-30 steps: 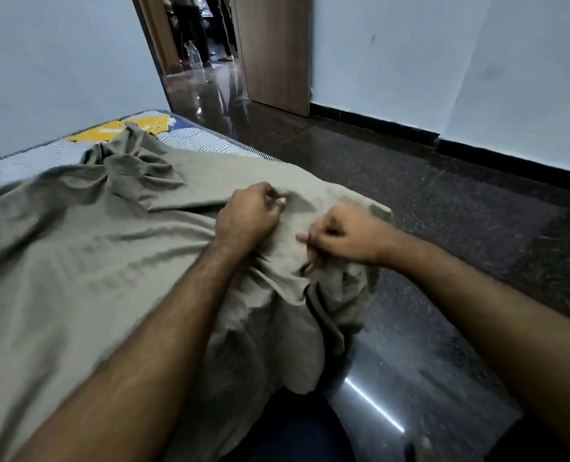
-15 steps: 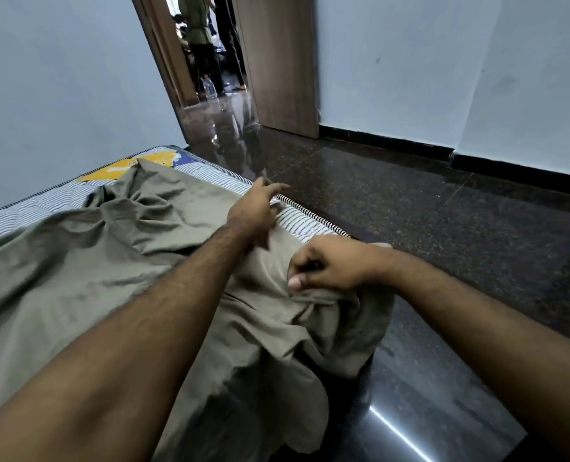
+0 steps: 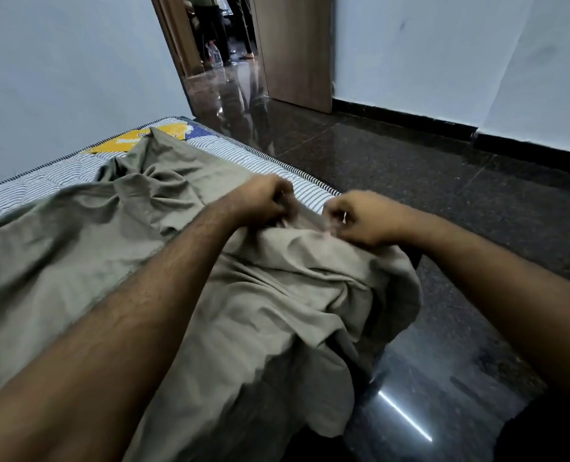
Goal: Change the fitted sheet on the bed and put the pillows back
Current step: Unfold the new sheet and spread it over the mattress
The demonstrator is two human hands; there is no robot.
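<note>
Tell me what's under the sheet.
The sheet lies over a striped mattress, bare at the far end. Both hands grip its edge; whatever lies beneath the rest is covered.

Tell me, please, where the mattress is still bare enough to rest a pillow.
Bare striped mattress shows between the wall and the bunched olive sheet, and along the floor-side edge. Crowded where both hands, left hand and right hand, grip the sheet.

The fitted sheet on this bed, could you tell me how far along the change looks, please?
Done: the olive fitted sheet is draped over most of the mattress. In hand: the left hand and right hand both grip its bunched edge near the mattress side. Left: the far striped end is bare, the sheet is rumpled and untucked, and no pillows are in view.
</note>
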